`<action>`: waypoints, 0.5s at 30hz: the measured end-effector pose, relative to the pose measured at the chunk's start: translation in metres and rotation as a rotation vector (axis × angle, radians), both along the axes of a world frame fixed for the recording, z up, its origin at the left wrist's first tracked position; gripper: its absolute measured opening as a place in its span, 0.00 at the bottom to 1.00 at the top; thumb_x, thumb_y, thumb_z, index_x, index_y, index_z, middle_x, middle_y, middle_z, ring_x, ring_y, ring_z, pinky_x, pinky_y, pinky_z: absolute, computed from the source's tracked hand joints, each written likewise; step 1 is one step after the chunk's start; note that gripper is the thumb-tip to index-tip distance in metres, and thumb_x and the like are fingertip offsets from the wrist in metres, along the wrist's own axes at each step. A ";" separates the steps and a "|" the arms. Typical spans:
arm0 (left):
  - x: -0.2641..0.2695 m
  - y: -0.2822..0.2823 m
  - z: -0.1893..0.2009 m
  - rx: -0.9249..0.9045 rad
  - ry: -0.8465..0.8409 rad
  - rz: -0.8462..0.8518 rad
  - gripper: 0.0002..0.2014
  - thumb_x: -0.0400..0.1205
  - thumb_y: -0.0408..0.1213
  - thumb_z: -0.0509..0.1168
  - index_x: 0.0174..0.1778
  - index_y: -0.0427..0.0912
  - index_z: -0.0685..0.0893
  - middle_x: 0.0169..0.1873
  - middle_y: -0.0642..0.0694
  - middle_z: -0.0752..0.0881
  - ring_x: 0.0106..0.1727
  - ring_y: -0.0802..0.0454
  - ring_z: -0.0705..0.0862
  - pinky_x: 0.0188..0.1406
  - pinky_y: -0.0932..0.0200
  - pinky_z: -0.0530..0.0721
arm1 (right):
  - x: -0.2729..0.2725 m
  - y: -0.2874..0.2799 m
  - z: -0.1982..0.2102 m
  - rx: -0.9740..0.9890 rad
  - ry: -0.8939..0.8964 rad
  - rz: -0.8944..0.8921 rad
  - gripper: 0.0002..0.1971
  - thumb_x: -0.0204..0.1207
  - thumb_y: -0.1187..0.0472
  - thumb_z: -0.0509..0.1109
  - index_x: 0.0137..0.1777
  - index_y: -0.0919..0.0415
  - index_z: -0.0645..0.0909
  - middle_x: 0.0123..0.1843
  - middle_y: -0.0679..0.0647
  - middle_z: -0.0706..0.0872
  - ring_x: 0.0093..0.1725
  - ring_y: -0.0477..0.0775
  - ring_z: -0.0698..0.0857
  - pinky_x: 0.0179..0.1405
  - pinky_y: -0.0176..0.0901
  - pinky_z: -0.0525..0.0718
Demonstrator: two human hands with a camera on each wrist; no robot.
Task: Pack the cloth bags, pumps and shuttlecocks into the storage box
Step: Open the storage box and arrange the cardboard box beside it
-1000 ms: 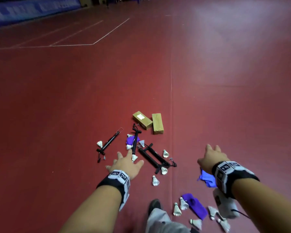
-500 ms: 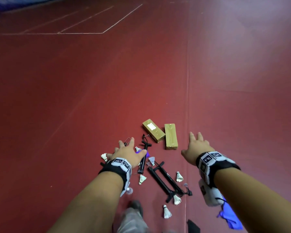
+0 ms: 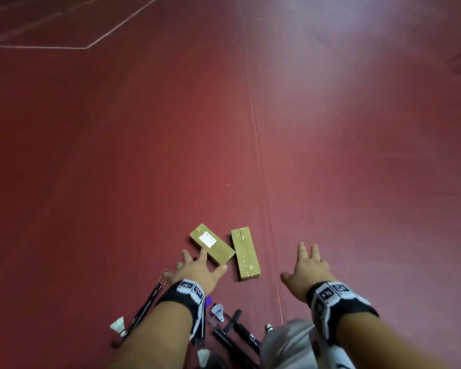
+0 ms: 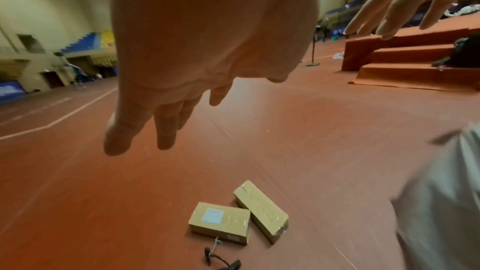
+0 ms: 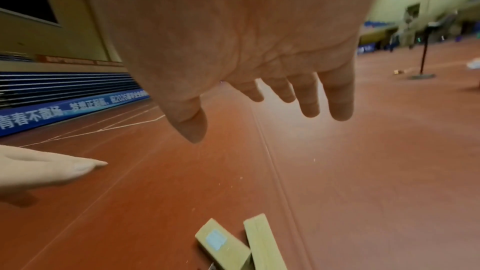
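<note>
1. The left hand [image 4: 197, 44] hangs palm-down over the floor [image 4: 324, 141], fingers [image 4: 116, 134] spread and straight, its grip empty.
2. Below the grip, apart from it, lie two cardboard boxes [image 4: 221, 222], touching at a corner.
3. The right hand [image 4: 415, 1] reaches in alongside, fingers straight.

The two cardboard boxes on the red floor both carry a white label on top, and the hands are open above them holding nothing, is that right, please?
Not quite: only one carries a label. The left cardboard box has a white label on top; the right cardboard box shows only clear tape, as the head and left wrist views show. The rest stands: the left hand and right hand are open and hold nothing.
</note>
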State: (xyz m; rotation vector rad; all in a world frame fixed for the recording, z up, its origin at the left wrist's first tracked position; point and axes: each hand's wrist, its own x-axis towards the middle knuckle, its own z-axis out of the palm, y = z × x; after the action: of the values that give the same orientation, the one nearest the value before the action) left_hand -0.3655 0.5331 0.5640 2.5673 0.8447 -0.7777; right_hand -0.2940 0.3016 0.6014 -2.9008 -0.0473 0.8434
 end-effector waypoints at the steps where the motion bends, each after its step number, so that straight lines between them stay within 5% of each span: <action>1: 0.014 0.004 -0.008 -0.010 0.018 -0.003 0.44 0.75 0.77 0.47 0.85 0.62 0.43 0.85 0.39 0.43 0.83 0.33 0.58 0.76 0.24 0.56 | 0.011 0.006 -0.008 0.002 0.030 -0.008 0.48 0.75 0.41 0.66 0.85 0.51 0.39 0.86 0.56 0.39 0.81 0.65 0.58 0.76 0.59 0.69; 7: 0.100 0.027 -0.120 -0.195 0.064 0.190 0.53 0.71 0.76 0.58 0.84 0.59 0.34 0.84 0.43 0.32 0.79 0.37 0.69 0.72 0.33 0.73 | 0.108 0.050 -0.121 -0.018 0.151 0.033 0.53 0.70 0.40 0.66 0.84 0.49 0.32 0.85 0.57 0.32 0.81 0.67 0.55 0.76 0.61 0.69; 11: 0.177 0.038 -0.260 -0.232 0.057 0.387 0.59 0.70 0.72 0.65 0.84 0.54 0.33 0.83 0.43 0.31 0.81 0.36 0.66 0.71 0.44 0.75 | 0.182 0.074 -0.283 -0.055 0.267 0.029 0.59 0.64 0.36 0.69 0.81 0.44 0.26 0.82 0.55 0.24 0.83 0.69 0.48 0.74 0.65 0.70; 15: 0.255 0.035 -0.449 -0.224 0.036 0.542 0.60 0.71 0.67 0.69 0.85 0.52 0.35 0.84 0.43 0.33 0.83 0.36 0.59 0.77 0.45 0.68 | 0.246 0.098 -0.488 -0.114 0.382 0.037 0.60 0.67 0.33 0.67 0.80 0.44 0.21 0.81 0.57 0.21 0.83 0.70 0.45 0.78 0.67 0.62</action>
State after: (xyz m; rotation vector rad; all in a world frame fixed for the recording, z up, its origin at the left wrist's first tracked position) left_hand -0.1107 0.5684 0.1148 1.9935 1.3033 -0.6977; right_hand -0.0479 0.3998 0.1134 -2.7896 -0.0182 1.4331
